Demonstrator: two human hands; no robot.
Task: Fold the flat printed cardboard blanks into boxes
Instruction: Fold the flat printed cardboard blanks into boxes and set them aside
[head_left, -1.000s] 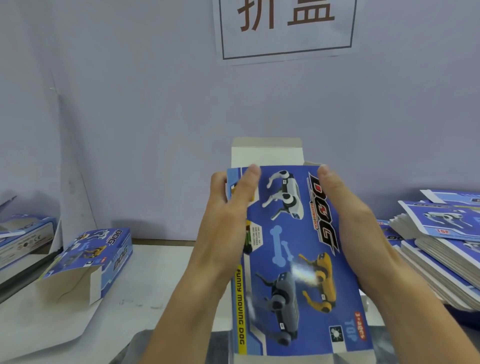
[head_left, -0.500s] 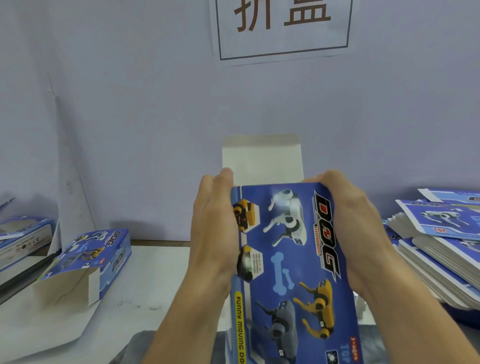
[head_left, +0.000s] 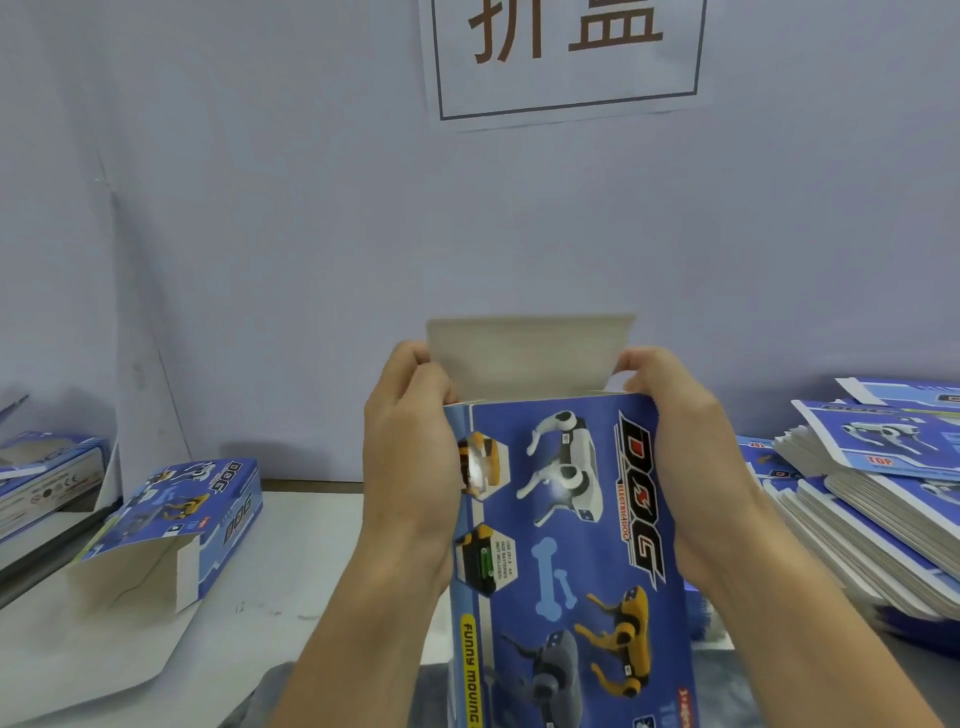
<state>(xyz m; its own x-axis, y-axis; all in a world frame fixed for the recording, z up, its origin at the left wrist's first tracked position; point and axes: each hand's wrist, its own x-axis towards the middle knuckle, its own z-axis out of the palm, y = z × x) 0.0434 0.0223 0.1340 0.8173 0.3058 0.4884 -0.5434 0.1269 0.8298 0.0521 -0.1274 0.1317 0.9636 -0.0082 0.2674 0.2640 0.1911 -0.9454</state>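
At the far left a partly seen box (head_left: 47, 478) lies on a lower ledge, out of the way. Next to it a folded box (head_left: 182, 525) lies on its side on the surface (head_left: 291, 561), its open end with loose flaps turned toward the camera — likely set there to keep the middle free for work.

The left hand (head_left: 410, 467) wraps the left edge of the box (head_left: 566, 545) being formed, palm on the side panel, fingertips curled over the top corner beside the lid flap (head_left: 524, 353). That grip is clamped on the box. The box stands upright and is held in the air in front of the wall (head_left: 260, 234), well above the surface, printed face toward the camera. I judge it is held this way so the top opening faces away and both thumbs can work the flap.

The right hand (head_left: 685, 467) mirrors it, clasping the right edge with its fingers curled over the far top corner, also gripping the box. The grey lid flap stands up between the two hands, not yet folded down; closing it looks like the step in hand.

There is open room above and behind the flap — nothing between it and the wall. To the right a stack of blanks (head_left: 872, 519) rests on the surface, near the right forearm but apart from it; its fanned edges face the hands, handy for picking the next one.
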